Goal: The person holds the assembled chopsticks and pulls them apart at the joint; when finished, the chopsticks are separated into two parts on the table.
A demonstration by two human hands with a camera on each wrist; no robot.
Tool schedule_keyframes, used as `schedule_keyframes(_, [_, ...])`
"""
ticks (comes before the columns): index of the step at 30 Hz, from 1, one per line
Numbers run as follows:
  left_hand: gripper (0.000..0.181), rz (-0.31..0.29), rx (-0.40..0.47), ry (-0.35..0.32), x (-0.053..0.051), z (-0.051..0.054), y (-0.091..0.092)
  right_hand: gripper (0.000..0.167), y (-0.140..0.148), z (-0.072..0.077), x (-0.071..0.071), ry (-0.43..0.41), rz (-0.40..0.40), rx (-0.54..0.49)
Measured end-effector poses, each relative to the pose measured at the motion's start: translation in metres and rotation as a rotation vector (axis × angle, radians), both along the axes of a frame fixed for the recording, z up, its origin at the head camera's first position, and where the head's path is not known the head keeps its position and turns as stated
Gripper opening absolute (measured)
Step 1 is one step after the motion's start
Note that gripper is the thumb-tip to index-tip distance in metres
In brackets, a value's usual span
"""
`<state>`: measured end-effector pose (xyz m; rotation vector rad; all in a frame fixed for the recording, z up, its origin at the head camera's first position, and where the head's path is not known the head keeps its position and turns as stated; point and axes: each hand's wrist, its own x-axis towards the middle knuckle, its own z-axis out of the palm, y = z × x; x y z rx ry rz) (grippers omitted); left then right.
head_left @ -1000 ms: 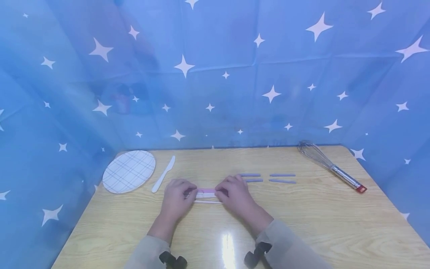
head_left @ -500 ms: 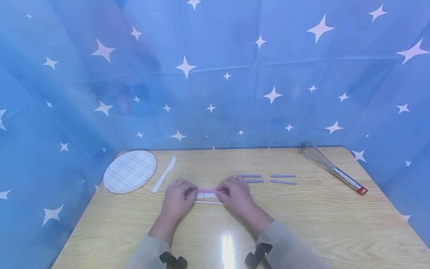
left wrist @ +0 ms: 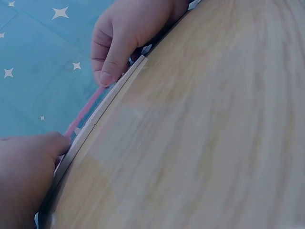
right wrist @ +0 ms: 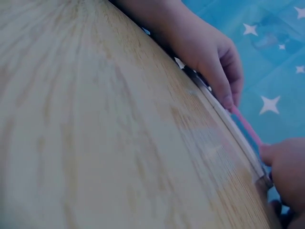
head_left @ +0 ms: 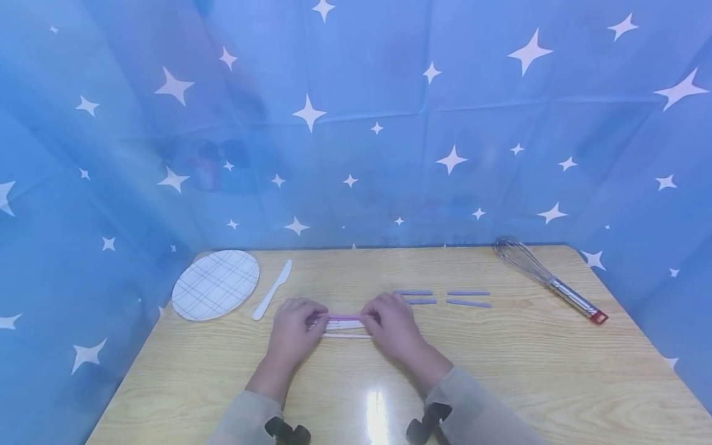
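Head view, lower centre: left hand [head_left: 295,324] and right hand [head_left: 394,322] are pinching a pink strip [head_left: 345,317] running left-to-right between them.

White glare streak [head_left: 377,415] on the tabletop [head_left: 528,358], wrist views dimmer and softer.

We're reaching both forearms in from below, left forearm [head_left: 267,378], right forearm [head_left: 432,364] slanting more. Our left grip [head_left: 293,324] and right grip [head_left: 392,324] sit near each other, roughly level, backs up. Thumbs [right wrist: 219,83] point inward, pinching against curled fingers [head_left: 314,306] on both sides.
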<state>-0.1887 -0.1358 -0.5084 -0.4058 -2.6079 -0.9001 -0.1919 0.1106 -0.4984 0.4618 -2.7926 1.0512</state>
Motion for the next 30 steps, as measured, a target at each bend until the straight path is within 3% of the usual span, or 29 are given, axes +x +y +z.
schedule_keyframes(9, [0.021, 0.021, 0.043, 0.021, 0.0013, 0.0002, 0.0002, 0.004, 0.0026, 0.0008, 0.0028, 0.010, 0.005, -0.080])
schedule_keyframes(17, [0.018, 0.004, 0.041, 0.055, 0.0000, -0.0009, -0.0001, 0.006, 0.0024, -0.0002, 0.0024, 0.038, 0.023, -0.122])
schedule_keyframes(25, [0.018, -0.012, 0.048, 0.053, 0.0023, 0.0046, 0.0018, 0.006, 0.0033, 0.0011, 0.0026, 0.077, 0.035, -0.132])
schedule_keyframes(30, [0.017, -0.011, 0.034, 0.083, 0.0018, 0.0028, 0.0024, 0.004, 0.0035, 0.0027, 0.0038, 0.093, 0.026, -0.130])
